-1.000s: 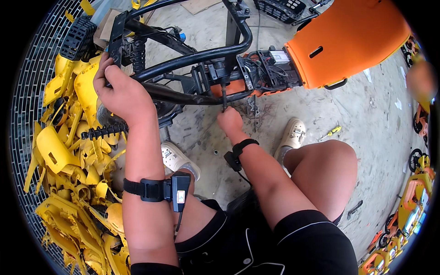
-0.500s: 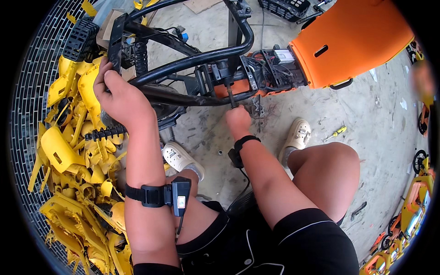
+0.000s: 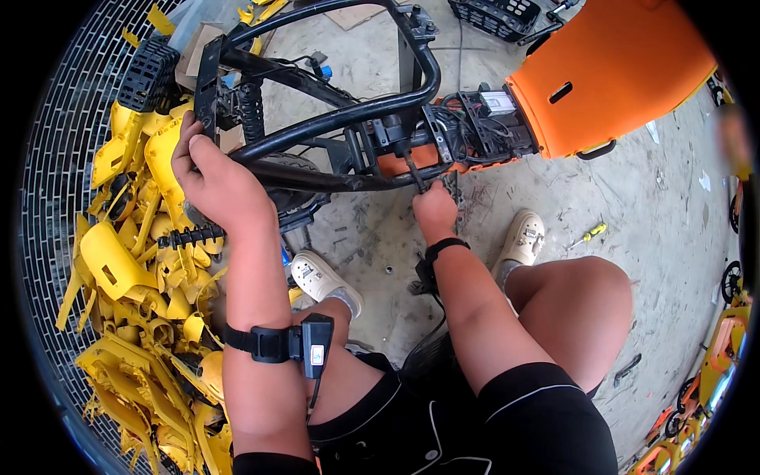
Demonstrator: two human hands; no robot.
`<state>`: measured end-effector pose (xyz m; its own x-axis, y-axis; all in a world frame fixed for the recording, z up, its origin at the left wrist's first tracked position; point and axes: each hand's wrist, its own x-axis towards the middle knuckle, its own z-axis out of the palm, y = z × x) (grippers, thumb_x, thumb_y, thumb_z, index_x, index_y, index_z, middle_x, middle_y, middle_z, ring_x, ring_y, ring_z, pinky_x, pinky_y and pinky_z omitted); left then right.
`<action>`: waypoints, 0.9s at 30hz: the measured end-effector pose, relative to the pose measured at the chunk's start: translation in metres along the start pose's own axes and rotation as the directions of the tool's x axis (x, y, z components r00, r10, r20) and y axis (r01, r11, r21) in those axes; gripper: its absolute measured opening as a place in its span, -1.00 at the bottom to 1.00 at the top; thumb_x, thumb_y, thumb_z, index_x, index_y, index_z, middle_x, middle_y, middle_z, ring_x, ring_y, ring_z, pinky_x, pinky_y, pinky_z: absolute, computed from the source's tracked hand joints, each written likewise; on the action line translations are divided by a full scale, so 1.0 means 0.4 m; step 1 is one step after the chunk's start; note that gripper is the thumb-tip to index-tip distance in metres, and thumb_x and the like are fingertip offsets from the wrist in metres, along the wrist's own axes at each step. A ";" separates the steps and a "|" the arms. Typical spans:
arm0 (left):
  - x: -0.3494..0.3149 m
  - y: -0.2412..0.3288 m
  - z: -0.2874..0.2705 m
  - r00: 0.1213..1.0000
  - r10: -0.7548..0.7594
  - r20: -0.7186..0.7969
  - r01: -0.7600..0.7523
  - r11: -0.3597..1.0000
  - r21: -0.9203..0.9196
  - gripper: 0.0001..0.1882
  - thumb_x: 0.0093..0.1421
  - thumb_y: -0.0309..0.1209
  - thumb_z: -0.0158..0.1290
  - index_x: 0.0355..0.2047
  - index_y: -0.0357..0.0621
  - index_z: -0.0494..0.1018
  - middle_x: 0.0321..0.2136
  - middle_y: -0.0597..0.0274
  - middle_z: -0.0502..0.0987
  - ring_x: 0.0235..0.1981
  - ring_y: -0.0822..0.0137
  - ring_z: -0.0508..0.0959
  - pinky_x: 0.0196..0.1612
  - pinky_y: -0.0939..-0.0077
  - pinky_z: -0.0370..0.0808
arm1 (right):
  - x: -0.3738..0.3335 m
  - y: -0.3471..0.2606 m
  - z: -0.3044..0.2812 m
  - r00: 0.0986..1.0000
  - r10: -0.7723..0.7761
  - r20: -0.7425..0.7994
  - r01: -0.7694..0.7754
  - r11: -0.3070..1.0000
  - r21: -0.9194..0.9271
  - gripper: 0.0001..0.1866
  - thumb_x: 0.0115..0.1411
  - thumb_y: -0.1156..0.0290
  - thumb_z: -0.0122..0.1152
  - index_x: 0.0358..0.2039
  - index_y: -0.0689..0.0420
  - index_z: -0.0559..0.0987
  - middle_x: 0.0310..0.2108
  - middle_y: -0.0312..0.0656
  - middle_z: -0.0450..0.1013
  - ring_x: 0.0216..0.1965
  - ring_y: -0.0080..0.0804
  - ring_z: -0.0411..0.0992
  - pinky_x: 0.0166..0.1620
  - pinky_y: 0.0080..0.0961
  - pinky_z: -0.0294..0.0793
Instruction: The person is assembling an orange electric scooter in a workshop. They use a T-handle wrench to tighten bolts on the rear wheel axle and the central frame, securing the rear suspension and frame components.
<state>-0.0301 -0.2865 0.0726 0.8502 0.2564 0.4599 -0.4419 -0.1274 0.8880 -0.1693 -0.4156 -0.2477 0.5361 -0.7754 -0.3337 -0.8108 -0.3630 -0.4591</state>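
A black tubular vehicle frame (image 3: 348, 112) lies across the upper middle, with wiring and an orange body panel (image 3: 609, 71) at its right end. My left hand (image 3: 218, 180) is closed at the frame's left end, fingers curled against the dark flat bracket (image 3: 207, 83) there. Lower right of it, my right hand (image 3: 436, 209) is wrapped round a thin dark metal tool (image 3: 413, 169). The tool slants up to a block beneath the frame tubes; its handle end is hidden in my fist. A coil shock absorber (image 3: 251, 109) stands beside the bracket.
Broken yellow plastic panels (image 3: 119, 261) are heaped along the left, against a mesh wall. A yellow-handled screwdriver (image 3: 590, 233) lies on the floor to the right. Black baskets (image 3: 495, 17) sit at the back, and orange and yellow vehicles (image 3: 716, 340) line the right edge.
My right hand has swung a little to the right, and the tool in it slants more. My left hand stays at the frame's end. The whole view has shifted slightly.
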 end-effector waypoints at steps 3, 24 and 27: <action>0.005 -0.005 -0.005 1.000 -0.003 -0.012 0.003 1.000 -0.021 -0.73 0.36 -0.40 -0.18 -0.07 -0.32 0.39 0.16 0.07 0.43 0.16 0.28 0.40 0.29 0.43 0.25 | -0.036 -0.014 -0.006 0.998 -0.051 -0.024 0.053 0.996 0.077 -0.73 0.12 0.31 0.15 -0.22 0.21 0.52 -0.27 0.13 0.56 -0.21 0.11 0.57 -0.15 -0.02 0.56; 0.001 0.010 0.001 1.000 0.007 -0.001 -0.007 1.000 0.003 -0.76 0.37 -0.42 -0.16 -0.10 -0.35 0.37 0.16 -0.07 0.41 0.16 0.20 0.40 0.31 0.37 0.25 | -0.039 -0.077 -0.004 0.963 0.155 0.221 -0.201 0.958 0.205 -0.71 0.13 0.32 0.08 -0.22 0.15 0.64 -0.19 0.12 0.59 -0.09 0.12 0.55 -0.02 -0.05 0.53; -0.002 0.009 -0.004 1.000 -0.007 0.026 0.008 1.000 -0.028 -0.76 0.39 -0.41 -0.16 -0.09 -0.35 0.36 0.17 -0.06 0.40 0.18 0.21 0.39 0.32 0.37 0.24 | -0.038 -0.076 -0.007 0.971 0.149 0.188 -0.183 0.968 0.174 -0.72 0.14 0.33 0.07 -0.21 0.14 0.64 -0.21 0.10 0.60 -0.10 0.11 0.56 -0.03 -0.06 0.54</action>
<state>-0.0330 -0.2858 0.0754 0.8604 0.2319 0.4538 -0.4434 -0.0984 0.8909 -0.1535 -0.3944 -0.2263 0.4436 -0.7096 -0.5474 -0.8415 -0.1196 -0.5268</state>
